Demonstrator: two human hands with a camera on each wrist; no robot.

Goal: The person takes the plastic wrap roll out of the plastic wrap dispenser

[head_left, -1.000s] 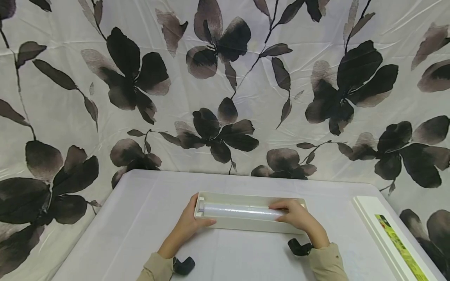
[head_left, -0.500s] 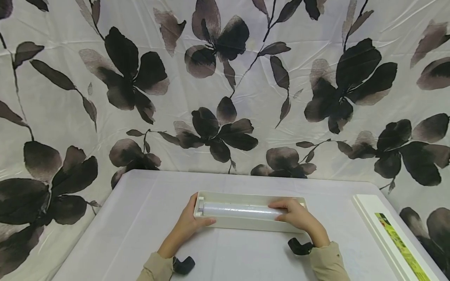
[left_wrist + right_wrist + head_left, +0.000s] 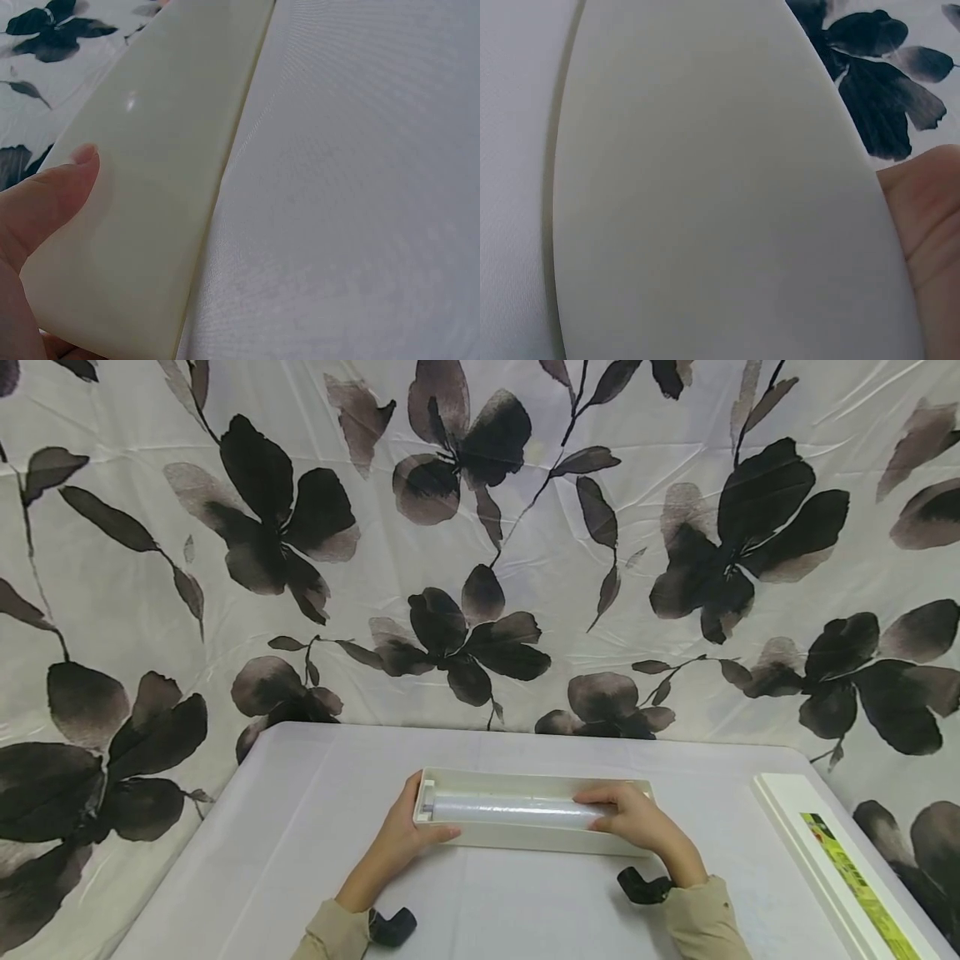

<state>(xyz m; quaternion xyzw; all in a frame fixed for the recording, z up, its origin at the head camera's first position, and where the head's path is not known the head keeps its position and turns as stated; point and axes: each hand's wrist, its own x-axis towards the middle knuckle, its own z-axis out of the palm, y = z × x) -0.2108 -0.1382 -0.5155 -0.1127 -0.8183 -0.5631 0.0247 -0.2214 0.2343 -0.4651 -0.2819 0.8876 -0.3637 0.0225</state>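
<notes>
A long off-white box [image 3: 532,839] lies open-topped on the white table, with a roll of plastic wrap [image 3: 510,810] lengthwise inside it. My left hand [image 3: 401,831] grips the box's left end, thumb along the front wall. That thumb also presses the smooth wall in the left wrist view, where the box [image 3: 161,150] fills much of the left side. Reaching over the front rim, my right hand [image 3: 641,818] holds the roll's right end between thumb and fingers. Its palm [image 3: 930,225] shows beyond the rim in the right wrist view; the fingertips are hidden there by the box wall.
A long white lid [image 3: 798,835] with a yellow-green label [image 3: 855,885] lies along the table's right side. Behind the table [image 3: 337,777] hangs a floral cloth [image 3: 480,552]. Black wrist-camera mounts [image 3: 392,928] stick out from both sleeves.
</notes>
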